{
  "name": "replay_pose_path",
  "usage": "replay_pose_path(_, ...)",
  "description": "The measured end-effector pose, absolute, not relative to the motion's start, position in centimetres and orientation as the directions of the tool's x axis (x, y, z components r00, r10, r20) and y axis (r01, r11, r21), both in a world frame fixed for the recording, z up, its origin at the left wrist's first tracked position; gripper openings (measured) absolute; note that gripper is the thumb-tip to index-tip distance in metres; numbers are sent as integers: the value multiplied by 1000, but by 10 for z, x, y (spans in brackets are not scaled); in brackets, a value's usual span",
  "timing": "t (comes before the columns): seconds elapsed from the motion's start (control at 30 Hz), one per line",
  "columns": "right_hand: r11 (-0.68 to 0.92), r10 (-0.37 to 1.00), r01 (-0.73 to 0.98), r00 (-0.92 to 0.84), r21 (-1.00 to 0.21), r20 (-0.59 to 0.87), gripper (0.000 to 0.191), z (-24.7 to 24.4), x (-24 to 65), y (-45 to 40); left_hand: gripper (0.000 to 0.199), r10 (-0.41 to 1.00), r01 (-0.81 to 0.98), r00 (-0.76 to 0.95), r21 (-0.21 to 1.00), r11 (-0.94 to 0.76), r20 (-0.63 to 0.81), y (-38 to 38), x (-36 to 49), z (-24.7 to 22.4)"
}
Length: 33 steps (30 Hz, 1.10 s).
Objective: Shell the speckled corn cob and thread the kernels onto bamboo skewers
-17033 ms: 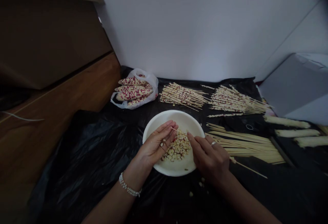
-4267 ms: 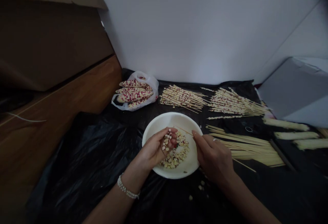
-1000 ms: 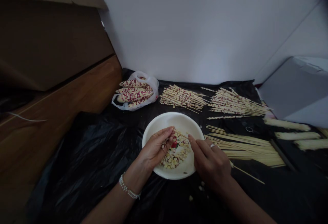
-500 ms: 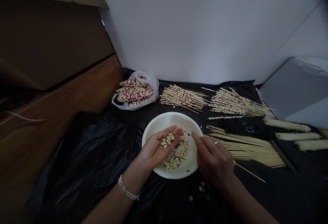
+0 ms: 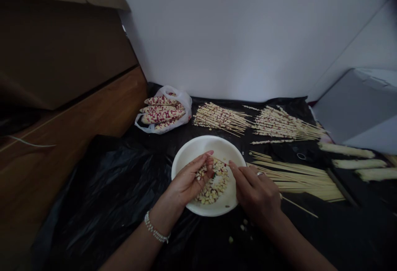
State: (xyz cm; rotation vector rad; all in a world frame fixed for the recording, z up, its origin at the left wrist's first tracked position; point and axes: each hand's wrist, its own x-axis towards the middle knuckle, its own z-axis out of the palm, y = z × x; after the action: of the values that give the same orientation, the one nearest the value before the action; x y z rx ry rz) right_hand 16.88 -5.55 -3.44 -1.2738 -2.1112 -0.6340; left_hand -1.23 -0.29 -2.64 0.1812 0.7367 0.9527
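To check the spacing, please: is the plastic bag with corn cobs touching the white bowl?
Apart. The head view shows a strip of black plastic sheet between the plastic bag and the white bowl.

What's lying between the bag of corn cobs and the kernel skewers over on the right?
Another bundle of kernel skewers lies between the bag and the right-hand bundle, as the head view shows.

Brown cardboard box (image 5: 62, 51), upper left, above wooden surface (image 5: 114, 101); thin pale cord (image 5: 31, 143) at far left; pale wall (image 5: 232, 35) behind; whitish box (image 5: 359, 105), right.
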Motion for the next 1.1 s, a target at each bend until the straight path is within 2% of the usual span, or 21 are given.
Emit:
replay_pose_path(0.13, 450, 627, 890, -373, 73, 684, 46, -33, 168, -56, 28, 812, -681, 289, 488, 547, -507, -2, -13, -27)
replay_pose_path(0.27, 450, 620, 890, -374, 79, 690, 47, -31, 167, -56, 28, 811, -701, 260, 475, 532, -524, -1, -12, -24)
replay_pose_path(0.4, 447, 619, 890, -384, 95, 686, 44, -32, 167, -56, 23, 807, -716, 254, 457, 527, -533, -1, -10, -22)
replay_pose_path(0.57, 422, 637, 899, -387, 119, 667, 40, -35, 168, -56, 25, 816, -700, 276, 475, 533, -508, -2, -11, -24)
replay_pose_path(0.93, 425, 643, 899, -384, 109, 662, 49, -36, 168, -56, 21, 812, -735, 262, 438, 518, -521, 0, -11, -28)
replay_pose_path(1.1, 428, 647, 897, -387, 107, 657, 46, -35, 168, -57, 21, 803, -752, 235, 421, 507, -547, 0, -10, -26)
